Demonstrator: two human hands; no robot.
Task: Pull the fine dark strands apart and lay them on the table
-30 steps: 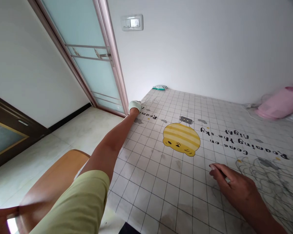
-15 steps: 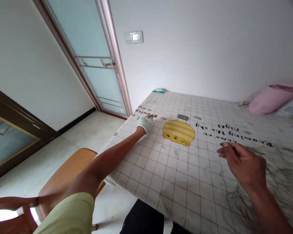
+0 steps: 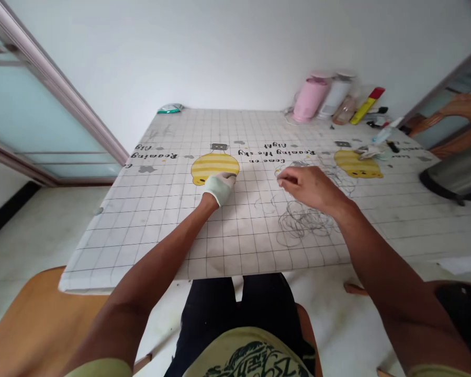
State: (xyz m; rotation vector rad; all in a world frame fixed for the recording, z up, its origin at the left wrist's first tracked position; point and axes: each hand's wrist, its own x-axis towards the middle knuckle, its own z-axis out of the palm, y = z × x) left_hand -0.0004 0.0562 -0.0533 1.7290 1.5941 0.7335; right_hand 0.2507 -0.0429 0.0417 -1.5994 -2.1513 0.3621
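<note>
My left hand [image 3: 222, 187], in a pale glove, is over the tablecloth beside the yellow striped bear print. Its fingers are curled together, and whatever they hold is too small to make out. Bare and pinched, my right hand [image 3: 310, 187] hovers to the right, above loose loops of thin dark strands. What lies between its fingertips cannot be seen clearly. A tangled pile of thin dark strands [image 3: 306, 222], like thread or fine wire, lies on the cloth just below my right hand.
The grid-patterned tablecloth [image 3: 160, 230] covers the table. Against the wall stand a pink cylinder [image 3: 310, 99], a white one [image 3: 335, 95] and a yellow-red box [image 3: 367, 106]. At right is a metal kettle-like vessel [image 3: 459, 173]. A green-white packet [image 3: 170, 109] lies at the far left corner.
My view has swung to the right. My left hand has come back from the table's far left side towards my right hand, and both are now nearer each other.
</note>
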